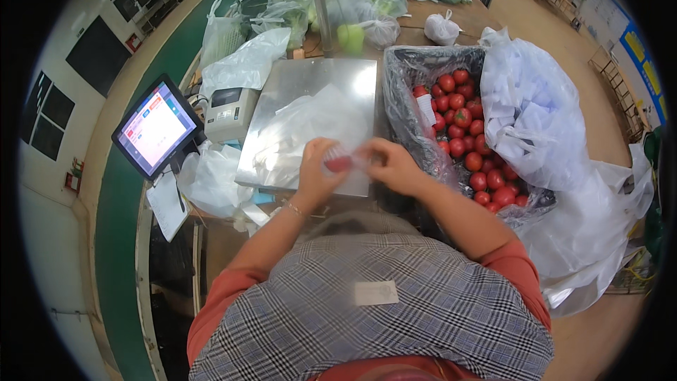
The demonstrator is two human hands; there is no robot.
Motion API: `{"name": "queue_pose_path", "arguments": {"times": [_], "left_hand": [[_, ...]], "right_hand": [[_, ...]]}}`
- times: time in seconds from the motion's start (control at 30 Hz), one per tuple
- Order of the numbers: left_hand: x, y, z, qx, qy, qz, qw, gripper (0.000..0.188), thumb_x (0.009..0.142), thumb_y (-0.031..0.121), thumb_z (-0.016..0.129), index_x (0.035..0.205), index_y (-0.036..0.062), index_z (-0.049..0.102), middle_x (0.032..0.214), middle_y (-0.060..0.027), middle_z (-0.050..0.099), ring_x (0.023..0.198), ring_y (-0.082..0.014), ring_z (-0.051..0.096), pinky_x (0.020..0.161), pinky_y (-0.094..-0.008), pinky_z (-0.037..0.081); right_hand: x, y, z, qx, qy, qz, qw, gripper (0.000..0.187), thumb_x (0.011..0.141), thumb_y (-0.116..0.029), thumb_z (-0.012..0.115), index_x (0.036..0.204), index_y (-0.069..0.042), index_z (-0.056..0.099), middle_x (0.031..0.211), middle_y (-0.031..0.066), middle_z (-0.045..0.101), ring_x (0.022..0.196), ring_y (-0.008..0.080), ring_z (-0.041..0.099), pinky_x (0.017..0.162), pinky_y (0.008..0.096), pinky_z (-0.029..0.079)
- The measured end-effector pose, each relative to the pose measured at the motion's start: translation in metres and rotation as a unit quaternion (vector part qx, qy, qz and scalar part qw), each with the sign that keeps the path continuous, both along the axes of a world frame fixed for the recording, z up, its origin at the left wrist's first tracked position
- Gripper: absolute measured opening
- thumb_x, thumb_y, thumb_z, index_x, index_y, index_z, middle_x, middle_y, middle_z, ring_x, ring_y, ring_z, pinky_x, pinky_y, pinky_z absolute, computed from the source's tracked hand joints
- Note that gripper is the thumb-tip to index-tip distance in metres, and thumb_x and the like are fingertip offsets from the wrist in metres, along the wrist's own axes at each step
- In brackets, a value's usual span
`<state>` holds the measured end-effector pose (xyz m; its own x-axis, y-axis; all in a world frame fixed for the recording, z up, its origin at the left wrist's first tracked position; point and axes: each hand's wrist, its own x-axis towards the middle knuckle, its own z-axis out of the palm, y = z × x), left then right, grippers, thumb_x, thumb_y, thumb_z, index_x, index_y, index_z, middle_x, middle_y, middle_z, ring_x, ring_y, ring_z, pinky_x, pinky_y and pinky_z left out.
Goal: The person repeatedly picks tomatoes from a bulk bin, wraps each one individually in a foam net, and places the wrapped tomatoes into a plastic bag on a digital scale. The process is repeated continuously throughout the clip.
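My left hand [319,171] is closed round a red tomato [338,164] above the near part of the metal scale plate [352,92]. Thin whitish wrapping [358,157], smeared by motion, covers part of the tomato and stretches toward my right hand [392,166]. The fingers of that hand are pinched together at the wrapping's edge. Clear plastic bags [303,123] lie flat on the plate beyond my hands. To the right, a crate lined with dark plastic [405,74] holds many loose red tomatoes [463,118].
A large clear bag of crumpled white paper [532,109] leans over the crate's right side. Left of the scale stand a label printer [231,114] and a lit touchscreen [156,125]. Bagged green vegetables [282,3] pile up at the back, behind a metal pole [319,7].
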<state>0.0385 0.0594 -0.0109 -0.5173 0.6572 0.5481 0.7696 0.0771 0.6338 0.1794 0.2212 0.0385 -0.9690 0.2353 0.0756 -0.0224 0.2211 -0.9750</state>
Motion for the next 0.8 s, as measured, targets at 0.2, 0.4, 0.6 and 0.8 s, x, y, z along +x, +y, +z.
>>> {"name": "queue_pose_path", "arguments": {"times": [0.2, 0.4, 0.6, 0.8], "left_hand": [[-0.115, 0.029, -0.057, -0.088, -0.025, 0.215, 0.972, 0.051, 0.072, 0.020, 0.073, 0.117, 0.0035, 0.055, 0.112, -0.0230, 0.057, 0.107, -0.0390, 0.055, 0.091, -0.0437, 0.046], [-0.135, -0.007, -0.085, -0.168, -0.091, 0.222, 0.956, 0.068, 0.074, 0.022, 0.071, 0.127, -0.0119, 0.045, 0.121, -0.0293, 0.056, 0.112, -0.0413, 0.054, 0.099, -0.0412, 0.042], [-0.051, -0.002, -0.038, -0.058, -0.002, 0.160, 0.985, 0.053, 0.079, 0.014, 0.067, 0.126, -0.0029, 0.050, 0.130, -0.0240, 0.050, 0.121, -0.0383, 0.047, 0.105, -0.0432, 0.035], [0.016, 0.011, -0.004, -0.021, -0.002, 0.012, 1.000, 0.024, 0.078, 0.002, 0.066, 0.103, 0.0008, 0.066, 0.103, -0.0152, 0.066, 0.098, -0.0281, 0.063, 0.090, -0.0374, 0.048]], "right_hand": [[-0.077, 0.042, -0.096, 0.443, 0.001, 0.096, 0.891, 0.035, 0.077, -0.013, 0.066, 0.112, -0.007, 0.065, 0.112, 0.0143, 0.063, 0.106, 0.0328, 0.058, 0.094, 0.0410, 0.046], [-0.061, 0.112, -0.043, 0.299, 0.128, -0.213, 0.921, 0.024, 0.081, -0.014, 0.063, 0.102, -0.004, 0.067, 0.104, 0.0162, 0.065, 0.102, 0.0340, 0.059, 0.093, 0.0411, 0.045], [-0.016, 0.245, -0.127, 0.390, -0.163, -0.238, 0.874, 0.027, 0.077, -0.014, 0.063, 0.102, -0.009, 0.071, 0.112, 0.0199, 0.064, 0.108, 0.0355, 0.059, 0.093, 0.0408, 0.048], [-0.027, 0.222, -0.171, 0.309, -0.235, -0.242, 0.889, 0.036, 0.070, -0.021, 0.070, 0.104, -0.008, 0.071, 0.110, 0.0214, 0.065, 0.105, 0.0325, 0.062, 0.092, 0.0390, 0.049]]}}
